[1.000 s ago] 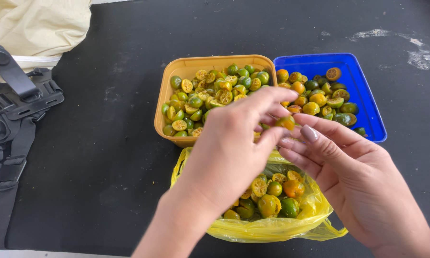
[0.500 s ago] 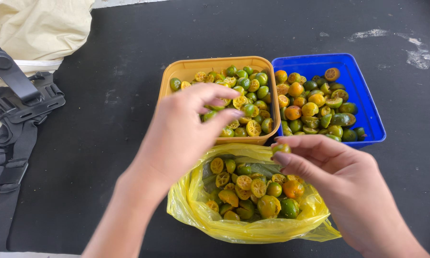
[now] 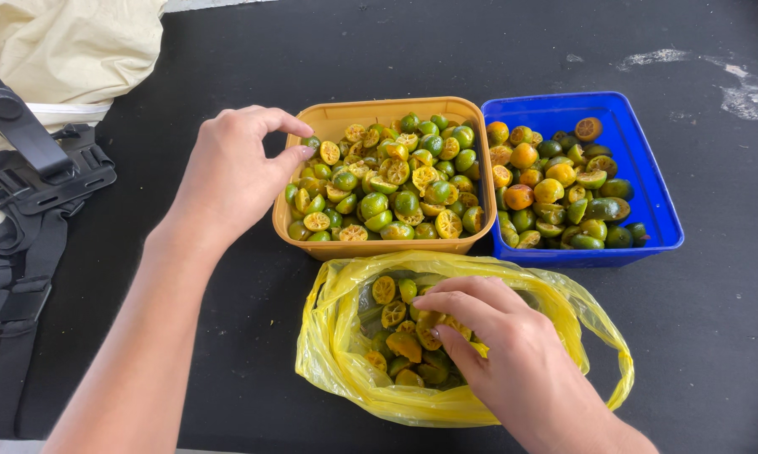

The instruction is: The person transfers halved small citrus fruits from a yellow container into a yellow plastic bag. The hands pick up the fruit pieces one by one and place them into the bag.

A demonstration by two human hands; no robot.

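- Since a second ago: left hand (image 3: 227,172) swung from above the fruit to the orange tub's left rim; right hand (image 3: 514,353) dropped from mid-air into the yellow bag (image 3: 337,353).
- Left hand: thumb and forefinger pinched together just over the tub's left corner, beside a small green fruit; whether anything sits in that grip, cannot tell.
- Right hand: palm down inside the bag's mouth, fingers curled onto the halved fruit (image 3: 396,324); grip closed or not, cannot tell.
- Orange tub (image 3: 379,108): square, heaped with cut green and yellow halves, mid-bench, touching the blue tray.
- Blue tray (image 3: 640,181): rectangular, right of the tub, holding whole orange and green fruit, far end bare.
- Yellow bag: crumpled plastic, mouth open upward, just in front of both containers.
- Black bench (image 3: 185,277): open room left of the tub, behind the containers and along the right side; white smears at far right.
- Black strap harness (image 3: 34,185) and cream cloth (image 3: 68,50) at the left edge.
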